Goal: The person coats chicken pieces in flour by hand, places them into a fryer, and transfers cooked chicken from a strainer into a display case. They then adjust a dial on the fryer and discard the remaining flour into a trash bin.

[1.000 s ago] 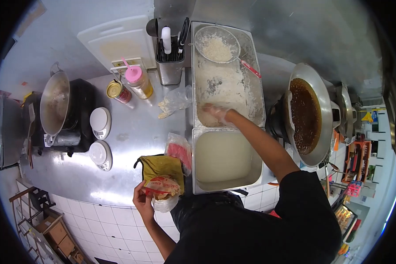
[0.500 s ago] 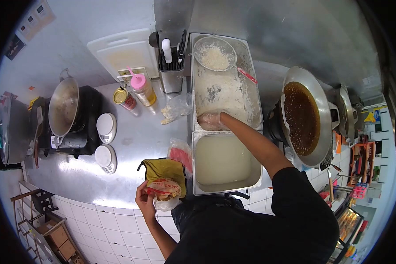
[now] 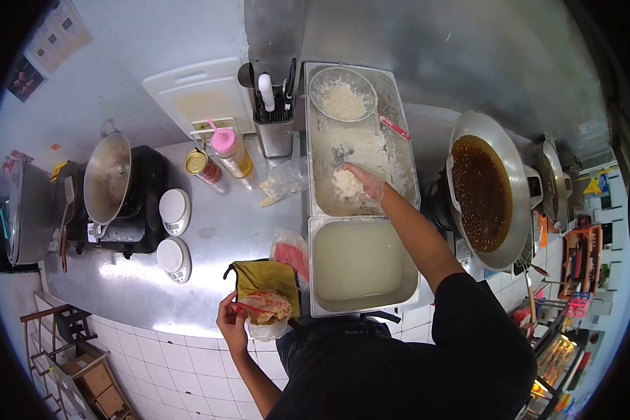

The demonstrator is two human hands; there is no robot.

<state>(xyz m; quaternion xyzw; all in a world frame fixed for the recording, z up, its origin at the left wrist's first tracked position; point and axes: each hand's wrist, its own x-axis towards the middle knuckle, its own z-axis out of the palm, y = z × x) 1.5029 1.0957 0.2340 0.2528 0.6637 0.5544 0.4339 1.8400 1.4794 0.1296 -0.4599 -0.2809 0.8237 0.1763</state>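
My right hand (image 3: pixel 368 185), in a clear plastic glove, is closed around a clump of white flour-coated food (image 3: pixel 346 185), low in the steel flour tray (image 3: pixel 404 105). Toward me, a second steel tray (image 3: pixel 414 283) holds a pale, cloudy liquid (image 3: pixel 357 259). At the counter's front edge, my left hand (image 3: pixel 232 320) pinches the side of a plastic bag (image 3: pixel 262 301) with red print. Tan, minced-looking food shows in the bag's mouth. Beneath the bag lies a yellow-green cloth (image 3: pixel 267 274), beside a red and clear plastic packet (image 3: pixel 290 253).
A sieve (image 3: pixel 343 94) with a red handle rests across the flour tray's far end. On the right is a wok (image 3: pixel 479 192) of dark oil. Two white scales (image 3: pixel 173 259), a pink-lidded jar (image 3: pixel 231 150) and a stove with a pan (image 3: pixel 108 178) stand left.
My right hand has risen from the tray's near left corner toward its middle, turning up with the floury clump now showing. My left hand stays at the bag; the view shifted slightly.
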